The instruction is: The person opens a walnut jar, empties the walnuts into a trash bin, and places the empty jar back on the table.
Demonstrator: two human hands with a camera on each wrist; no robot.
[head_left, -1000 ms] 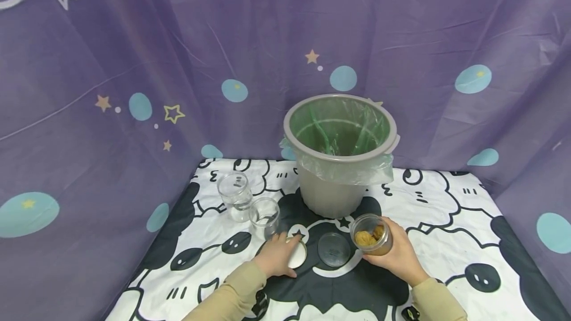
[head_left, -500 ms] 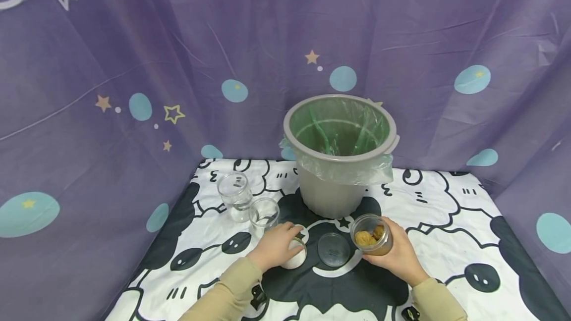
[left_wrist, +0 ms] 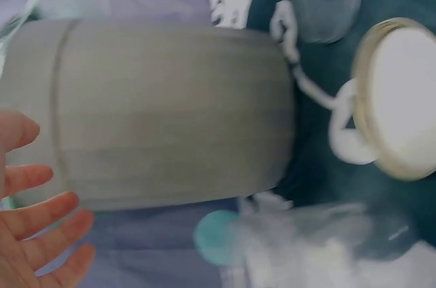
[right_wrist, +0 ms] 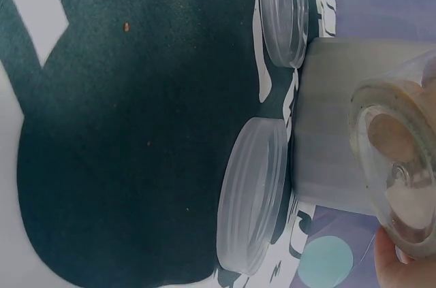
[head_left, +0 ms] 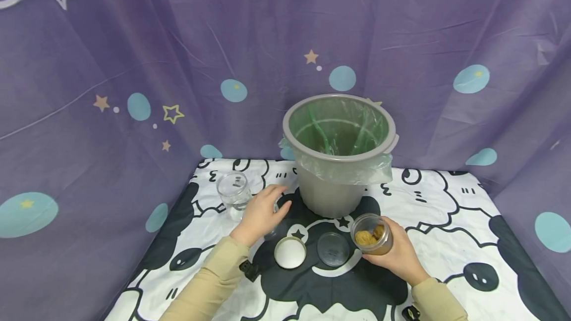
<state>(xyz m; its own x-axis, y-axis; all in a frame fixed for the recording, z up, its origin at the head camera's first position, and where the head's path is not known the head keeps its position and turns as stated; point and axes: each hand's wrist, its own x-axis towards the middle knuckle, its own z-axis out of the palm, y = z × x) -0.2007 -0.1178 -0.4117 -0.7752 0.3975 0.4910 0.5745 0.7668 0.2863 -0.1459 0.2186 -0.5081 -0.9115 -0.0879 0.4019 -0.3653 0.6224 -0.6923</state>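
My right hand (head_left: pixel 394 251) grips a clear plastic jar (head_left: pixel 384 247) with yellow-brown lumps of food in it, its mouth tipped toward the head camera. The jar's round base (right_wrist: pixel 402 172) faces the right wrist view. My left hand (head_left: pixel 260 214) is over a smaller clear jar (left_wrist: pixel 327 244), fingers spread and thumb apart; in the head view the hand hides most of that jar. Just behind stands a taller clear jar (head_left: pixel 233 189). Between my hands lie a white lid with a gold rim (head_left: pixel 290 253) and a see-through lid (head_left: pixel 333 249).
A grey bin (head_left: pixel 332 189) with a green-tinted plastic liner (head_left: pixel 374 170) folded over its rim stands at the back middle. The cartoon-print cloth (head_left: pixel 428 241) covers the table, and a purple curtain (head_left: pixel 178 63) closes off the back and sides.
My left hand has lifted off the white gold-rimmed lid and moved forward and left to the smaller clear jar, its fingers spreading. My right hand and its jar have stayed put.
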